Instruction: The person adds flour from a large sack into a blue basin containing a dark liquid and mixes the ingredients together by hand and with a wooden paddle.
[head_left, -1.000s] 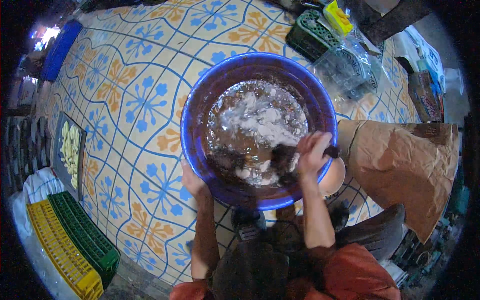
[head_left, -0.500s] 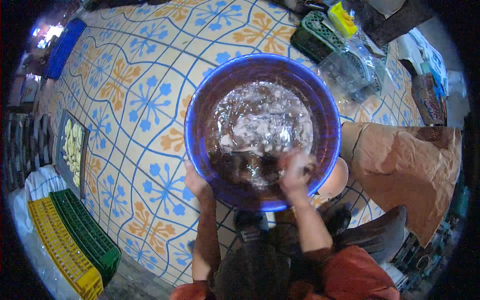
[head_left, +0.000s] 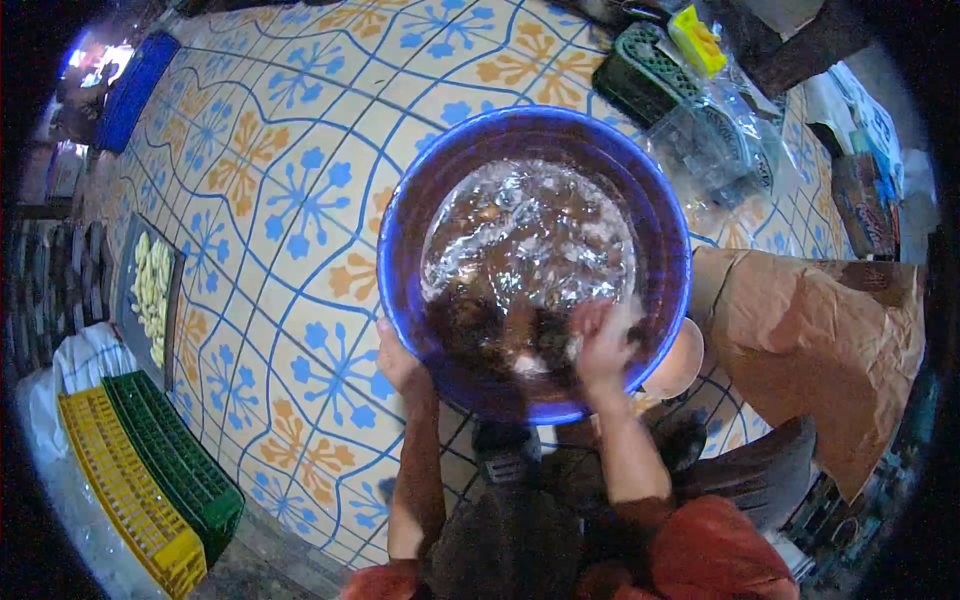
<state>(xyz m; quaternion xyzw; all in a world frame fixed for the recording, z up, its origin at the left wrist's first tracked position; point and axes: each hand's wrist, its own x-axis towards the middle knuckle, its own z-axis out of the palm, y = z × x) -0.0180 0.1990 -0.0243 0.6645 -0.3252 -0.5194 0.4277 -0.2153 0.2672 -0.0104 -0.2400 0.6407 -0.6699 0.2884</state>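
The right hand (head_left: 608,345) is curled into a loose fist over the near right part of a blue tub (head_left: 395,250), wrist inside the rim, knuckles up; it is blurred, so whether the fingers grip anything cannot be told. Its forearm rises from the lower edge, leaning slightly left. The left hand (head_left: 403,368) lies against the outside of the tub at its near left, forearm almost upright; its fingers are partly hidden, so how firmly they close on the wall cannot be told. The one tub stands on the patterned tile floor (head_left: 300,300), directly before the person, with brown liquid (head_left: 525,240) and whitish froth inside. Just beside it on the right are one round tan bowl (head_left: 675,362) and one large brown paper bag (head_left: 810,350). Beyond, at upper right, lie one dark green basket (head_left: 640,75), one yellow packet (head_left: 698,42) and clear plastic (head_left: 712,150). Well apart on the left are one dark tray (head_left: 126,310) of pale pieces (head_left: 151,290), too small to count, and two crates, one yellow (head_left: 130,480), one green (head_left: 175,450)
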